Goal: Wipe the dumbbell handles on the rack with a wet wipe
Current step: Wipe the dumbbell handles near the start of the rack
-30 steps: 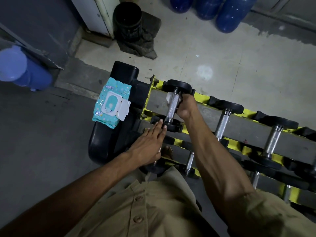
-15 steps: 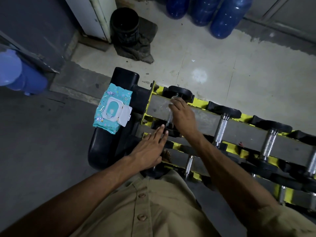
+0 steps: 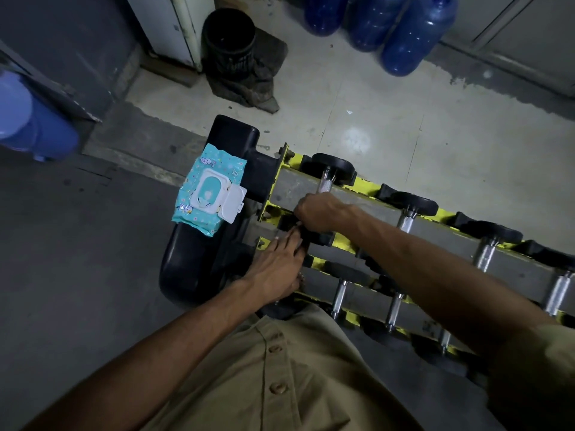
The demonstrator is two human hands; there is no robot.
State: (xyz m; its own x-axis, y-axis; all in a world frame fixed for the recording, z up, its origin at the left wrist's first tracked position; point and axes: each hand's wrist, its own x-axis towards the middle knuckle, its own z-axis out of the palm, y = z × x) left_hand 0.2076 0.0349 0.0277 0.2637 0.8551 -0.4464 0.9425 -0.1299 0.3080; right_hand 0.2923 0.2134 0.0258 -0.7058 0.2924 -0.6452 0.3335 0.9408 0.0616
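At the left end of the rack (image 3: 281,185), a teal pack of wet wipes (image 3: 209,191) lies on the black end post (image 3: 202,262) with its white flap open. Just right of it, the left hand (image 3: 277,269) rests flat on the rack's lower tier, fingers extended and holding nothing, much as it did a second ago. The right hand (image 3: 320,213) has travelled: a second ago it gripped the far part of the first dumbbell's handle (image 3: 325,185) with a white wipe showing, and now it sits curled at the near end of that same handle, so the knurled metal beyond it lies bare. The wipe itself is hidden; whether the fist has it I cannot tell, though the curl suggests it does. That stroke looks like it has covered this handle's length, so the first one seems nearly done. To the right, the next dumbbell handles (image 3: 407,220) on the upper tier and those on the lower tier (image 3: 340,293) stand apart from both hands, apparently awaiting their turn.
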